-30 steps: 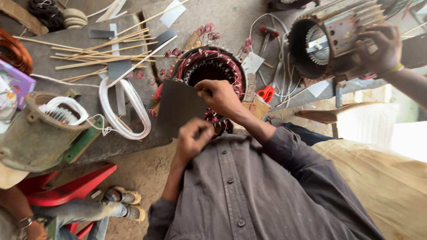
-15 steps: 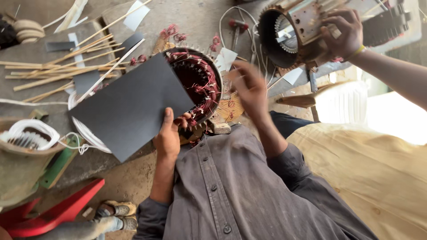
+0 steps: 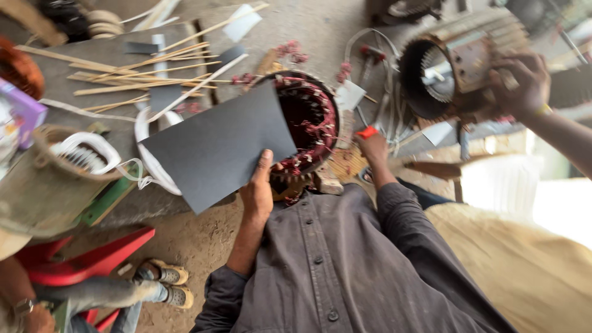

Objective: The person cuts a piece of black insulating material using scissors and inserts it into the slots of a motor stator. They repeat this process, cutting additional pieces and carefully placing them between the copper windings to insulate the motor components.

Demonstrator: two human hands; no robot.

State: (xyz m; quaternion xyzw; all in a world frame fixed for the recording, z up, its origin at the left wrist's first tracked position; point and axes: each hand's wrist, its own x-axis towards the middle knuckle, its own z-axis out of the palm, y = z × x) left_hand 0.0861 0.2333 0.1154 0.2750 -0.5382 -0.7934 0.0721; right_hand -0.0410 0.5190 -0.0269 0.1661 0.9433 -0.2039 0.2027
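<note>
My left hand (image 3: 258,191) grips the lower corner of a dark grey sheet (image 3: 216,148) and holds it up in front of me, to the left. Behind it a round motor stator (image 3: 311,120) with reddish copper windings rests on the ground just in front of my chest; the sheet covers its left rim. To the stator's right, my right hand (image 3: 374,151) is closed around an orange-handled tool (image 3: 368,131), whose working end is hidden.
Another person's hand (image 3: 521,83) holds a second motor housing (image 3: 444,74) at upper right. Thin wooden sticks (image 3: 135,74) and a loop of white tubing (image 3: 148,132) lie at left. A red stool (image 3: 86,259) and someone's sandalled feet (image 3: 163,283) are at lower left.
My right hand left the sheet and moved right and down onto the orange-handled tool. My left hand still holds the sheet, now unfolded and shifted left.
</note>
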